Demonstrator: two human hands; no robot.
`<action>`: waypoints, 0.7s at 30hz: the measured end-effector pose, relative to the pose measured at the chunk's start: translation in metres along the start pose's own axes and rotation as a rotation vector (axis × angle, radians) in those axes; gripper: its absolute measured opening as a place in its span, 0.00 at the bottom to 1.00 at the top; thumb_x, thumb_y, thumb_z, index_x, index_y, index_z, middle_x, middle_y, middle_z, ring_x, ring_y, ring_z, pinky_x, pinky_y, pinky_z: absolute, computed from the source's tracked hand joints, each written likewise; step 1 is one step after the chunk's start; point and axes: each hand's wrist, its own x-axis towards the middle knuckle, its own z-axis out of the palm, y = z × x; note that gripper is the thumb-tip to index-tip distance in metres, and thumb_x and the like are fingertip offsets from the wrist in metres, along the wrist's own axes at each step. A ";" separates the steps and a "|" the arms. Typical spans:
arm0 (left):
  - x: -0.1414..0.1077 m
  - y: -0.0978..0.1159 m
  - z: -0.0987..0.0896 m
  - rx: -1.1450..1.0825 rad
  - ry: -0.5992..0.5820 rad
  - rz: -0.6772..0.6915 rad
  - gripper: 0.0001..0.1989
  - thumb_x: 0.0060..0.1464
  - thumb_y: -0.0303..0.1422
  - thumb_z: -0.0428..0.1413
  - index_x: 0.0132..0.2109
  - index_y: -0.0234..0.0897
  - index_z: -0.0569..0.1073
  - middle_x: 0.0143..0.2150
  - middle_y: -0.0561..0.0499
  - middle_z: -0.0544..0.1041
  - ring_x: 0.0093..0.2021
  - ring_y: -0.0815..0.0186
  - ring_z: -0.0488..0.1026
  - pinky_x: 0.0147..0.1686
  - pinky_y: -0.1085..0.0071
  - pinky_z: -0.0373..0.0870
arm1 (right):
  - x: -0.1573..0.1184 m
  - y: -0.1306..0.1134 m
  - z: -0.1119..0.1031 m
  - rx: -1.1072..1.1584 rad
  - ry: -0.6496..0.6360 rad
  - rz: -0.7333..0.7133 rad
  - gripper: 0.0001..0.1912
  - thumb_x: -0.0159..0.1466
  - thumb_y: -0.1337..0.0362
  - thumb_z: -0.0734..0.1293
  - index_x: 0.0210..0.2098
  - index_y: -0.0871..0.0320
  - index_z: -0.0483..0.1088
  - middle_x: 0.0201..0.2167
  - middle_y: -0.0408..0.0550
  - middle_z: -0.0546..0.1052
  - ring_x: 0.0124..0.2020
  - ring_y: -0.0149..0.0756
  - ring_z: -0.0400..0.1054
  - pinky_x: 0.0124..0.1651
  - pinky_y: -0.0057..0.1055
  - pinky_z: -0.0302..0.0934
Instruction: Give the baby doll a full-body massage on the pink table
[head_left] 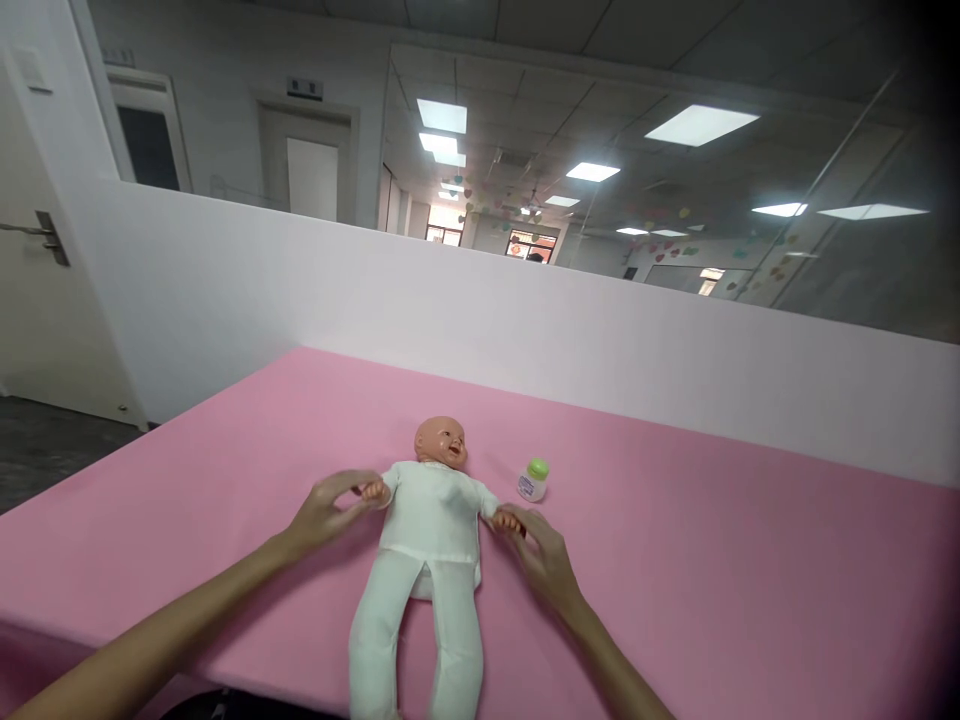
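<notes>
A baby doll [431,515] with a white cloth body lies on its back on the pink table, its head pointing away from me and its feet toward me. My left hand [326,510] is closed on the doll's hand at the left, thumb below and fingers above. At the other side, my right hand [544,555] grips the doll's right-side hand between thumb and fingers. Both doll arms are spread out from its body. A small jar [533,481] with a green lid stands just beyond my right hand, apart from it.
The pink tabletop [712,560] runs up to a low white wall [525,320] with glass above it. A door [60,250] with a handle is at the left, past the table's edge. Something black shows below the front edge.
</notes>
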 end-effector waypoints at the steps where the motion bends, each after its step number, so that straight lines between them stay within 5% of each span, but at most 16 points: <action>1: 0.012 -0.001 0.004 -0.038 0.085 -0.097 0.11 0.64 0.39 0.59 0.50 0.42 0.80 0.46 0.46 0.84 0.44 0.59 0.81 0.44 0.65 0.77 | 0.015 0.000 0.002 0.043 0.086 0.045 0.15 0.72 0.53 0.63 0.46 0.53 0.77 0.43 0.52 0.82 0.43 0.45 0.75 0.48 0.39 0.68; 6: 0.085 -0.028 0.039 -0.323 0.324 -0.411 0.18 0.54 0.47 0.65 0.45 0.38 0.82 0.45 0.43 0.84 0.47 0.56 0.80 0.45 0.64 0.76 | 0.105 0.009 0.023 0.223 0.291 0.229 0.21 0.65 0.47 0.66 0.41 0.58 0.78 0.42 0.54 0.83 0.46 0.48 0.76 0.48 0.37 0.68; 10: 0.118 -0.070 0.065 -0.340 0.316 -0.705 0.20 0.50 0.50 0.64 0.32 0.35 0.80 0.33 0.44 0.83 0.34 0.59 0.79 0.34 0.67 0.73 | 0.149 0.034 0.046 0.148 0.211 0.486 0.22 0.61 0.48 0.65 0.20 0.58 0.70 0.21 0.49 0.76 0.29 0.40 0.71 0.31 0.31 0.60; 15: 0.116 -0.108 0.075 -0.261 0.240 -0.879 0.16 0.39 0.42 0.71 0.21 0.38 0.74 0.19 0.48 0.76 0.25 0.59 0.75 0.25 0.67 0.67 | 0.153 0.069 0.072 0.083 0.157 0.635 0.26 0.58 0.51 0.67 0.11 0.52 0.56 0.10 0.37 0.57 0.19 0.31 0.55 0.25 0.30 0.46; 21: 0.114 -0.105 0.074 -0.269 0.206 -0.857 0.16 0.44 0.45 0.68 0.26 0.36 0.79 0.27 0.44 0.82 0.30 0.58 0.78 0.29 0.68 0.70 | 0.148 0.068 0.070 0.096 0.113 0.627 0.24 0.60 0.49 0.66 0.14 0.55 0.62 0.13 0.40 0.64 0.22 0.32 0.59 0.26 0.30 0.49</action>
